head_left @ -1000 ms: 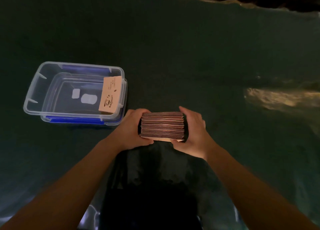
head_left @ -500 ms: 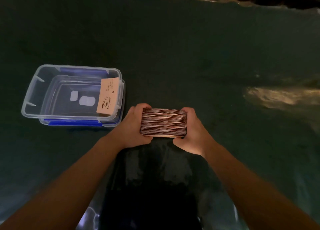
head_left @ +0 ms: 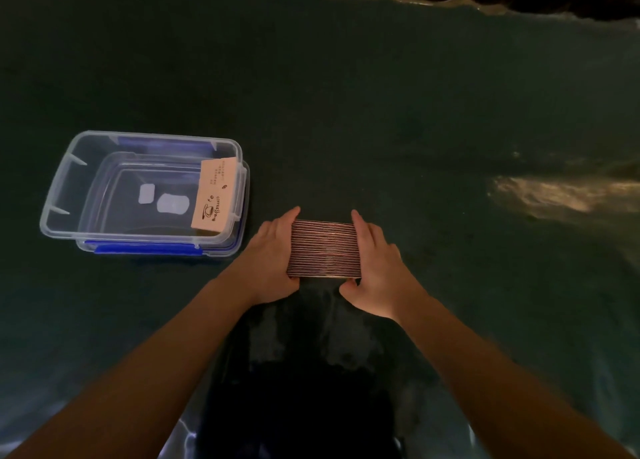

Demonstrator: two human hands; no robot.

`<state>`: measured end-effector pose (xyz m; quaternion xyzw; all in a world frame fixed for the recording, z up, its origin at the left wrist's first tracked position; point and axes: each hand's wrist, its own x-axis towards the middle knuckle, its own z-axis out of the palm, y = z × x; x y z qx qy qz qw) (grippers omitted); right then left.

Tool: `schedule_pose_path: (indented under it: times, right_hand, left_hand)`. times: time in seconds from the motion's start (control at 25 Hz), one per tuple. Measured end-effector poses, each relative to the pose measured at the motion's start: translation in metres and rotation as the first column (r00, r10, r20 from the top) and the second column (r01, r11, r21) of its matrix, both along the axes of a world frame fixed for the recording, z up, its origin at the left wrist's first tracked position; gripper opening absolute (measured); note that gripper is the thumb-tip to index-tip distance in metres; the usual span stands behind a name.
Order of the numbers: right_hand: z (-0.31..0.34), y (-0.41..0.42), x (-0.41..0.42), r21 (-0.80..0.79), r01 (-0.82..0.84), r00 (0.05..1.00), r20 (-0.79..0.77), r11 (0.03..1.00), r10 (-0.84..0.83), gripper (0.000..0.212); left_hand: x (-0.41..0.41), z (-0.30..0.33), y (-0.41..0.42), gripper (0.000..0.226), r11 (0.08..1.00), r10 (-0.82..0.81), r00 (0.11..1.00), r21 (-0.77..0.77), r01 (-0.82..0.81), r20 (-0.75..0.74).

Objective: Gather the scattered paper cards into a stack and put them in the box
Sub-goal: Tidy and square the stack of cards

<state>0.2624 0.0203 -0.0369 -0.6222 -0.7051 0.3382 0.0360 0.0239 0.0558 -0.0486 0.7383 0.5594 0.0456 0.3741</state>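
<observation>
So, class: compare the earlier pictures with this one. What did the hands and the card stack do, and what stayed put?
The left hand and right hand straightened their fingers flat against the ends of the card stack, squaring it; neither let go. The clear box, with one card leaning inside, stayed where it was.

Bench: dark green surface [head_left: 346, 95] under a glossy, wrinkled clear covering, dimly lit, a pale glare patch at right.
Box: clear rectangular plastic box [head_left: 55, 199] with blue clips, resting on the bench at left.
Front edge: a dark, shiny patch lies nearest the camera.
</observation>
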Motion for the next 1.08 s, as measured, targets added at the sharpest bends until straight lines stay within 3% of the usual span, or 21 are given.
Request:
schedule_pose_path:
  times: [0.12, 0.32, 0.56, 0.76, 1.08]
  right_hand:
    - [0.000, 0.003, -0.001, 0.008, -0.018, 0.998, 0.060, 1.000, 0.018, 0.125]
    - [0.006, 0.007, 0.002, 0.047, -0.032, 0.998, 0.048, 0.998, 0.030, 0.105]
    - [0.003, 0.003, 0.002, 0.040, -0.021, 0.999, 0.031, 0.999, 0.019, 0.107]
    - [0.003, 0.001, 0.007, -0.033, 0.145, 0.979, -0.140, 0.989, -0.148, 0.110]
    - [0.000, 0.005, 0.006, -0.072, 0.165, 0.963, -0.204, 0.984, -0.177, 0.104]
  left_hand:
    - [0.002, -0.002, 0.003, 0.122, 0.998, -0.033, 0.998, 0.052, 0.036, -0.045]
    - [-0.001, 0.001, 0.008, 0.097, 0.997, -0.028, 1.000, 0.072, 0.029, -0.001]
    - [-0.002, -0.001, 0.002, 0.098, 0.993, -0.057, 0.998, 0.105, 0.058, -0.016]
    - [-0.010, -0.004, 0.005, 0.098, 0.993, -0.019, 1.000, 0.113, 0.018, 0.011]
    - [-0.013, -0.008, 0.011, 0.100, 0.996, -0.037, 0.997, 0.083, 0.031, 0.066]
